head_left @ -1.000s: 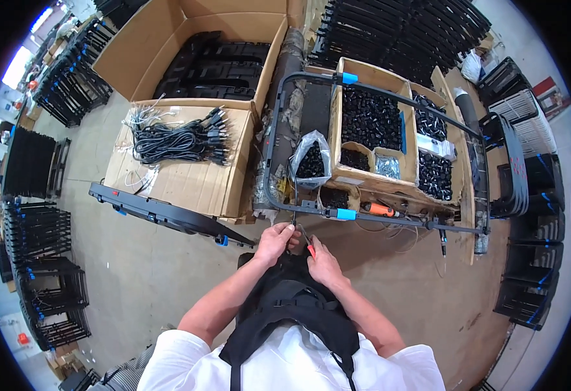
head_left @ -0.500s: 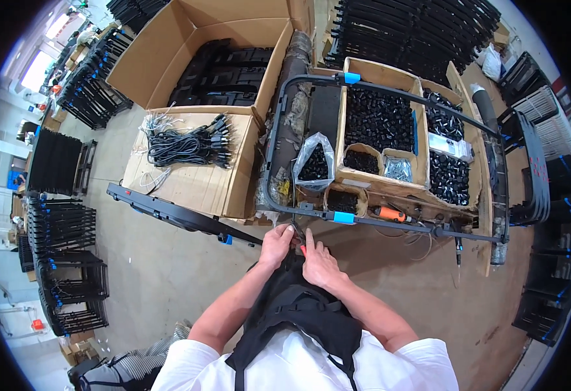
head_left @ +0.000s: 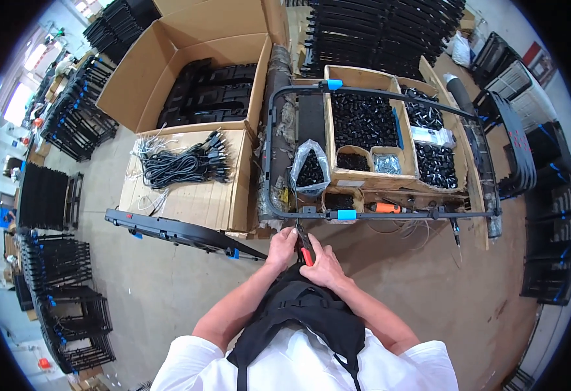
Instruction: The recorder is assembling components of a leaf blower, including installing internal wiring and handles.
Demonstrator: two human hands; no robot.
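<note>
A pair of red-handled pliers (head_left: pixel 307 256) is in my right hand (head_left: pixel 325 266), its dark jaws pointing up toward the near bar of a black rectangular tube frame (head_left: pixel 403 216). Close beside the jaws, my left hand (head_left: pixel 281 247) is closed in a pinch just below that bar; what it pinches is too small to make out. A thin dark cord (head_left: pixel 296 197) runs down over the bar toward my fingers. Blue tape (head_left: pixel 347 214) wraps the bar to the right of my hands. My black apron (head_left: pixel 305 296) lies below them.
Wooden bins hold black plastic pieces (head_left: pixel 364 120) and silver screws (head_left: pixel 386 163). A plastic bag (head_left: pixel 310 168) stands inside the frame. An orange power tool (head_left: pixel 386 208) lies under its bar. Left are black cables (head_left: pixel 178 163), a cardboard box (head_left: pixel 135 85) and a leaning black panel (head_left: pixel 168 228).
The whole view has shifted slightly. My right hand has turned the pliers, so more of the red handle and the jaws shows. My left hand stays pinched below the bar.
</note>
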